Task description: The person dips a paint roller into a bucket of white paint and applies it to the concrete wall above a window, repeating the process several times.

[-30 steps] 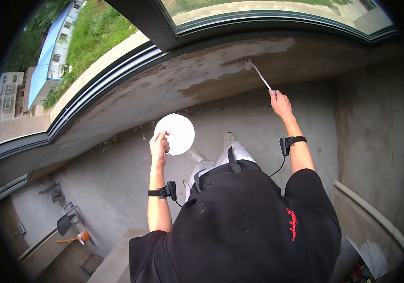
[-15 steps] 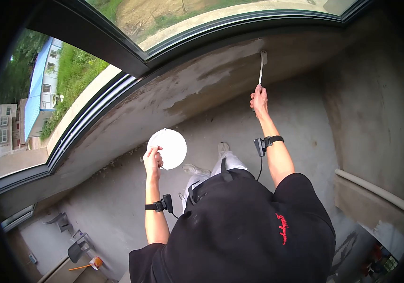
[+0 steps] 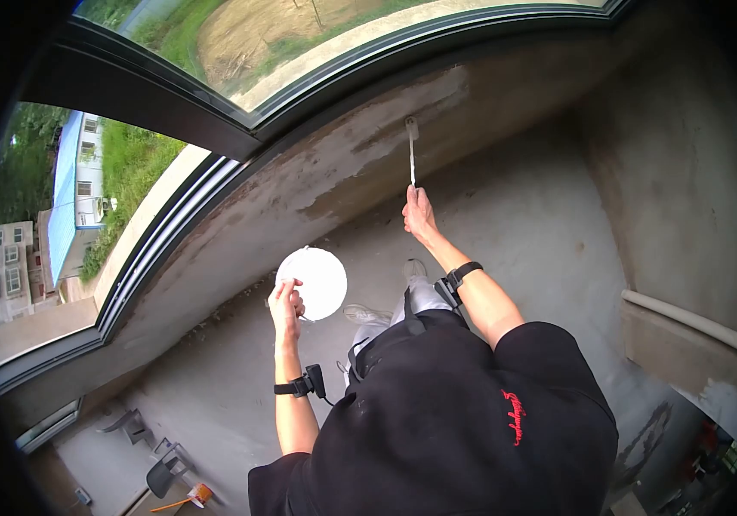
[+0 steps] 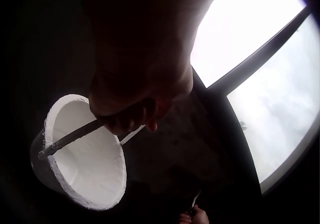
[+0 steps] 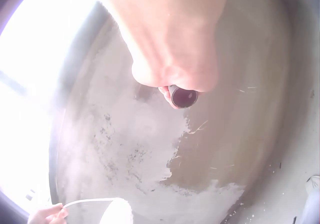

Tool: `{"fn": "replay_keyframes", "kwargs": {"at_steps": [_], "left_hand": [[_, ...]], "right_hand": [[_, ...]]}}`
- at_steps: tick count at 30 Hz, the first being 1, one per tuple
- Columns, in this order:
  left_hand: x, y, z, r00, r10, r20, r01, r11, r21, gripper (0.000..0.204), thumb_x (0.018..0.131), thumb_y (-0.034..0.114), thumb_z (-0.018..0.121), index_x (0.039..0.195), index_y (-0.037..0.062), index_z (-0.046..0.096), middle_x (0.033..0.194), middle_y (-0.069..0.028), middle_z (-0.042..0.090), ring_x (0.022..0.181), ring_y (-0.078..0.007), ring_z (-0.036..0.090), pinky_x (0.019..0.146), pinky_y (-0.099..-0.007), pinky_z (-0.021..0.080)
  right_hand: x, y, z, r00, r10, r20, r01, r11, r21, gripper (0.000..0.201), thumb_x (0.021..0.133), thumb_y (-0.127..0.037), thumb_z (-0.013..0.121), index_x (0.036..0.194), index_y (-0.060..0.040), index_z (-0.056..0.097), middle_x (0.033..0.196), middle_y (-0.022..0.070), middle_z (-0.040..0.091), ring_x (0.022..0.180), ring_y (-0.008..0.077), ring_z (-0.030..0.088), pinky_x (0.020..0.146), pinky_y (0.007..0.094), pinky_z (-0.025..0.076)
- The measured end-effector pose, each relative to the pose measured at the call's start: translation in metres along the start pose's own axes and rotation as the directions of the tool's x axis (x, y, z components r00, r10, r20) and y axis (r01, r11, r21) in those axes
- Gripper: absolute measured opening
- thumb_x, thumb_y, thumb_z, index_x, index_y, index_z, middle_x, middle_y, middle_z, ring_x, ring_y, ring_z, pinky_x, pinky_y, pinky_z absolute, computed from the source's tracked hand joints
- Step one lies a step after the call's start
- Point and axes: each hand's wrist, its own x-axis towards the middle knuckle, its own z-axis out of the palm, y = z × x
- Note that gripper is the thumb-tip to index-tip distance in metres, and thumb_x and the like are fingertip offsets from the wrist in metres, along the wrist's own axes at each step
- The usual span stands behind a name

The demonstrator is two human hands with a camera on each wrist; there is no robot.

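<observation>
By its thin wire handle [image 4: 75, 137], my left hand [image 3: 286, 311] holds a bucket [image 4: 100, 171] whose rim and inside are coated white. In the head view the bucket hangs in front of me at the left, its mouth bright white. My right hand [image 3: 420, 215] grips a long thin tool [image 3: 412, 159] with a white-smeared shaft. Its small pale head [image 3: 412, 129] is at the low wall [image 3: 489, 112] under the window. In the right wrist view the round dark end of its handle [image 5: 184, 97] pokes out of the fist, while the head is hidden behind the hand.
A dark window frame [image 3: 162, 107] runs above the low wall, which bears light and darker damp patches. My shoes [image 3: 368, 315] stand on the concrete floor [image 3: 514, 232]. A pale pipe [image 3: 699, 327] lies at the right, and a grey chair [image 3: 166, 473] and an orange-and-white container [image 3: 200, 494] at the lower left.
The tool's head moved right and up along the wall, then back left and down, with my right arm swinging inward. My left hand keeps holding the bucket. The head view has turned.
</observation>
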Motion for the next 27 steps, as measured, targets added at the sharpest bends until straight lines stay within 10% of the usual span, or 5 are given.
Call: {"fn": "replay_keyframes", "kwargs": {"at_steps": [7, 12, 13, 21, 27], "left_hand": [[0.000, 0.003, 0.005, 1.000, -0.002, 0.020, 0.002, 1.000, -0.002, 0.019, 0.094, 0.022, 0.056, 0.083, 0.0061, 0.059, 0.049, 0.0105, 0.029, 0.040, -0.0017, 0.021, 0.040, -0.0226, 0.016], [-0.003, 0.010, 0.012, 0.998, 0.006, 0.055, -0.007, 1.000, 0.018, 0.021, 0.095, 0.023, 0.056, 0.085, 0.0047, 0.059, 0.049, 0.0101, 0.028, 0.040, -0.0018, 0.022, 0.040, -0.0229, 0.016], [-0.004, 0.012, 0.015, 0.999, 0.000, 0.053, -0.001, 1.000, 0.028, 0.021, 0.095, 0.023, 0.055, 0.085, 0.0048, 0.059, 0.049, 0.0100, 0.028, 0.040, -0.0018, 0.021, 0.039, -0.0227, 0.016], [-0.003, 0.016, 0.023, 0.996, 0.016, 0.092, -0.023, 0.997, 0.071, 0.021, 0.096, 0.022, 0.054, 0.086, 0.0053, 0.059, 0.049, 0.0102, 0.027, 0.040, -0.0019, 0.020, 0.040, -0.0229, 0.014], [-0.002, 0.014, 0.022, 0.995, 0.031, 0.093, -0.038, 0.996, 0.075, 0.021, 0.096, 0.023, 0.055, 0.086, 0.0048, 0.059, 0.049, 0.0094, 0.027, 0.040, -0.0027, 0.021, 0.040, -0.0239, 0.015]], "right_hand": [[-0.028, 0.029, 0.033, 0.995, 0.009, 0.098, 0.004, 0.992, -0.125, 0.047, 0.099, -0.050, 0.039, 0.092, -0.0038, 0.046, 0.061, 0.0092, 0.054, 0.056, 0.0204, 0.054, 0.055, 0.0395, 0.045], [-0.020, 0.027, 0.009, 0.999, -0.045, 0.016, 0.045, 0.998, -0.043, 0.049, 0.099, -0.050, 0.039, 0.087, -0.0036, 0.048, 0.062, 0.0081, 0.053, 0.053, 0.0185, 0.052, 0.050, 0.0373, 0.043], [-0.011, 0.023, -0.001, 0.999, -0.035, 0.004, 0.035, 0.998, 0.061, 0.042, 0.098, -0.052, 0.039, 0.086, -0.0124, 0.041, 0.060, 0.0003, 0.042, 0.040, 0.0079, 0.037, 0.033, 0.0252, 0.033], [0.061, -0.057, -0.126, 0.963, -0.089, -0.254, 0.074, 0.995, -0.067, 0.050, 0.099, -0.048, 0.035, 0.095, -0.0001, 0.049, 0.064, 0.0068, 0.052, 0.046, 0.0161, 0.050, 0.041, 0.0322, 0.046], [0.030, -0.048, -0.102, 0.988, -0.064, -0.139, 0.060, 0.998, -0.029, 0.047, 0.100, -0.048, 0.036, 0.092, -0.0022, 0.047, 0.063, 0.0051, 0.050, 0.043, 0.0142, 0.048, 0.038, 0.0300, 0.043]]}}
